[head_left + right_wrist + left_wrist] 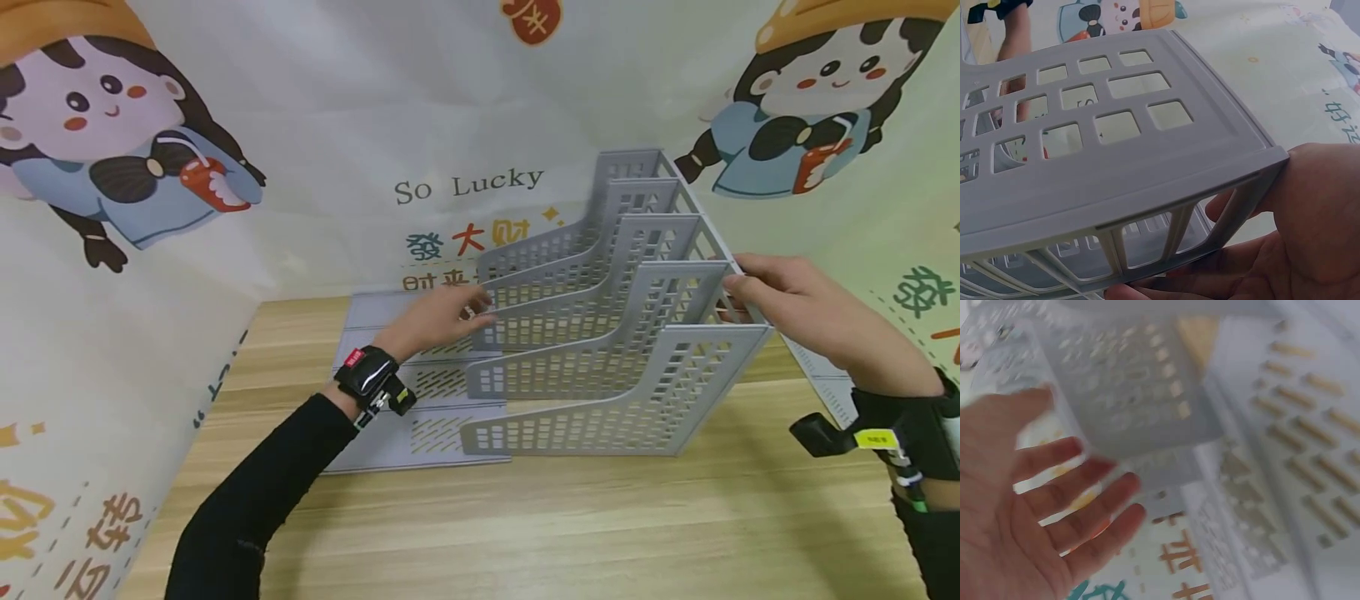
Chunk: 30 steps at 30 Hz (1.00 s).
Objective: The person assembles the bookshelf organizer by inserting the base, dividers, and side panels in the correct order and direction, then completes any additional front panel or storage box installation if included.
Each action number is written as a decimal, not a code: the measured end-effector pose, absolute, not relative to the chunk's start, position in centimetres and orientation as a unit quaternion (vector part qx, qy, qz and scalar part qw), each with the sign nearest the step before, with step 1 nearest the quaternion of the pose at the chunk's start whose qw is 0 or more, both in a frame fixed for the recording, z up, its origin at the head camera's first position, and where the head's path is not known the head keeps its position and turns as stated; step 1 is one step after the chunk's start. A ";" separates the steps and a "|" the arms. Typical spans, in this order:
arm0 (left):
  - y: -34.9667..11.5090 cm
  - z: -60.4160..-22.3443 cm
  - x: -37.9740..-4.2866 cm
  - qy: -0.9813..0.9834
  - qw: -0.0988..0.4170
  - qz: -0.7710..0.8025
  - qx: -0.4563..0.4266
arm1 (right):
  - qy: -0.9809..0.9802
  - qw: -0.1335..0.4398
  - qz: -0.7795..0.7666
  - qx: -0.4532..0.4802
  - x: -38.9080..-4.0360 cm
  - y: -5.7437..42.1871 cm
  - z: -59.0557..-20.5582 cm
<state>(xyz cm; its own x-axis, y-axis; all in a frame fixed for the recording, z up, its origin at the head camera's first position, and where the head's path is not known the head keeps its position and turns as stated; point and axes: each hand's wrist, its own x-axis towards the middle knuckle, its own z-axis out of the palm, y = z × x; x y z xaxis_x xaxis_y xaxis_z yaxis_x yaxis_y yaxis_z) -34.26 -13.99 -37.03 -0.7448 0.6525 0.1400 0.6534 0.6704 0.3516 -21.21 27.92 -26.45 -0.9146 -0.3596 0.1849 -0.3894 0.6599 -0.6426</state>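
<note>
A grey plastic file organizer [708, 367] with several perforated upright dividers stands on the right half of the table, its low ends toward the left. My right hand [787, 296] grips the slatted back frame near its top, fingers curled through the gaps, as the right wrist view also shows. My left hand [435, 321] is at the low ends of the middle dividers. In the left wrist view its fingers spread loosely beside a blurred divider [1141, 440], thumb apart from them. Under the left hand lies a flat grey slotted panel [378, 429], partly hidden by the organizer.
The wood-grain table [465, 533] carries everything. A printed sheet [315, 108] with cartoon figures and lettering rises behind and along both sides. Another pale flat piece [821, 375] shows partly beneath the right forearm.
</note>
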 end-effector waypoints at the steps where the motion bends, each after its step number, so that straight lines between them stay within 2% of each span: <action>1: -13.9 -37.3 -33.9 -0.914 -0.003 -0.178 -0.366 | -0.911 0.021 0.357 0.204 -21.2 28.0 -26.5; 11: -13.8 -38.8 -33.2 -0.904 0.068 -0.178 -0.384 | -0.918 0.014 0.351 0.187 -21.2 27.9 -26.7; 30: -14.0 -39.0 -32.4 -0.900 0.079 -0.205 -0.376 | -0.922 0.004 0.338 0.187 -21.4 28.1 -26.2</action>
